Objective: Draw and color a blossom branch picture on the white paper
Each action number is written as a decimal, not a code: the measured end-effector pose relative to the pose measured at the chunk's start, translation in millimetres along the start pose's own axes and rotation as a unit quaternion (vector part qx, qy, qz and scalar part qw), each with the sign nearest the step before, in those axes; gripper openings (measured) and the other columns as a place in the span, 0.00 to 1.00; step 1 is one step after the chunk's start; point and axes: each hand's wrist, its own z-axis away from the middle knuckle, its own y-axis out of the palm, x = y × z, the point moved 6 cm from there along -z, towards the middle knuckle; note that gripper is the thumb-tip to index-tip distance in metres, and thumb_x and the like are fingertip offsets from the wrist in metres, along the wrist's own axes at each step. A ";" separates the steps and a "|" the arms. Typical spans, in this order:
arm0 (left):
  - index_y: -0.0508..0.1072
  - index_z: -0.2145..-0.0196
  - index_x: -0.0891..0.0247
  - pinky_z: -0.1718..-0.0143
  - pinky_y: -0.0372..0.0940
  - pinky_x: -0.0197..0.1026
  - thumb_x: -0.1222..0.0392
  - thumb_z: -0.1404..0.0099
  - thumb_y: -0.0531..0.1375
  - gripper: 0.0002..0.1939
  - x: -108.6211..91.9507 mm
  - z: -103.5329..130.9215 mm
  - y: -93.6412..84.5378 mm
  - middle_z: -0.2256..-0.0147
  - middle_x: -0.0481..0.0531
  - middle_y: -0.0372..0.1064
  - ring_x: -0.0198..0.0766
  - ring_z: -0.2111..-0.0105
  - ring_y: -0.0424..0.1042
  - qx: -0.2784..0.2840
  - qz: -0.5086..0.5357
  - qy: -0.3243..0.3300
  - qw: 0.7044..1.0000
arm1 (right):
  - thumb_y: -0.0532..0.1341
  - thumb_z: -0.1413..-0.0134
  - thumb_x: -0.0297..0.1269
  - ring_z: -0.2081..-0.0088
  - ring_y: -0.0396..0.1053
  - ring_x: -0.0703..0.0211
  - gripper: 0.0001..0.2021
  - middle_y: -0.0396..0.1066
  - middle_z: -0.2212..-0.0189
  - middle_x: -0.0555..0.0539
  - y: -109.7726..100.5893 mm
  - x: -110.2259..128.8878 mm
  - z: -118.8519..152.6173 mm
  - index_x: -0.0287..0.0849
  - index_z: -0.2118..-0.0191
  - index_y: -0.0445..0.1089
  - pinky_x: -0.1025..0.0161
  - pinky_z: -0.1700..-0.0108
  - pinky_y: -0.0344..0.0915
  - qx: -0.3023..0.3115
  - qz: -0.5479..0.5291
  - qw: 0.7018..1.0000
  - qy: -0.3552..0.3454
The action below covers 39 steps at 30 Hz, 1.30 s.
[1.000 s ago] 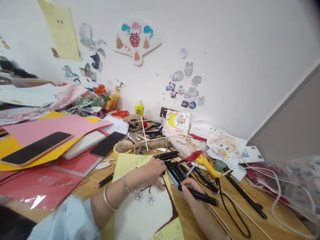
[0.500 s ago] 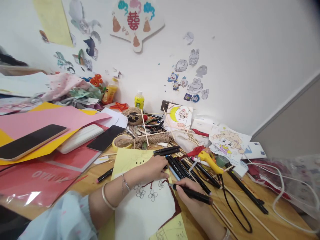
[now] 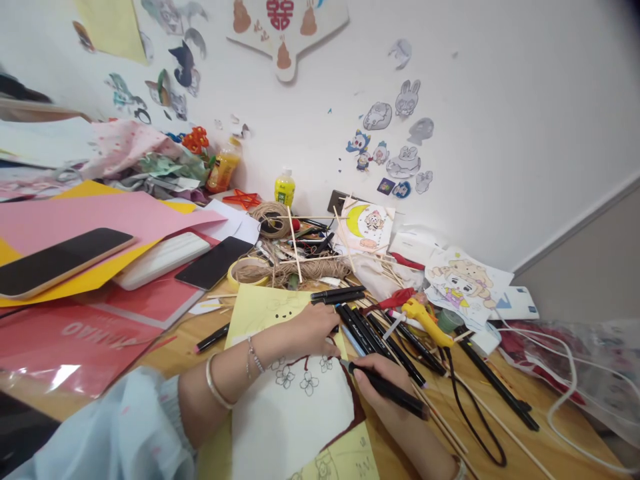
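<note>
My right hand (image 3: pixel 377 380) is closed around a black marker (image 3: pixel 393 390), its tip pointing left at the upper right edge of a white sheet (image 3: pixel 280 430). Outlined flowers, a dark red branch and a dark red border are drawn on that sheet. Beneath it lies yellow paper (image 3: pixel 250 310) with small pencil marks. Across the sheet's top reaches my left hand (image 3: pixel 313 330), its fingers curled near the marker tip. A small dark bit shows at those fingertips, but I cannot make out what it is.
Several black markers (image 3: pixel 367 333) lie beyond my hands, beside a yellow glue gun (image 3: pixel 427 321). Twine (image 3: pixel 320 268), thin sticks and yellow tape (image 3: pixel 235 275) clutter the back. Phones (image 3: pixel 65 263) and coloured papers (image 3: pixel 100 220) cover the left. A white cable (image 3: pixel 570 373) loops at right.
The view has tilted down slightly, so the wall and table appear higher. Both hands stay at nearly the same place on the paper, with the marker still in my right hand.
</note>
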 end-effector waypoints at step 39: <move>0.67 0.68 0.63 0.63 0.59 0.40 0.52 0.46 0.64 0.14 2.6 -1.2 3.0 0.65 0.53 0.67 0.44 0.62 0.65 0.000 -0.008 0.002 1.000 | 0.53 0.42 0.35 0.72 0.68 0.61 0.08 0.69 0.75 0.51 -1.2 3.4 5.7 0.43 0.71 0.66 0.67 0.69 0.65 0.029 0.040 0.999 -0.006</move>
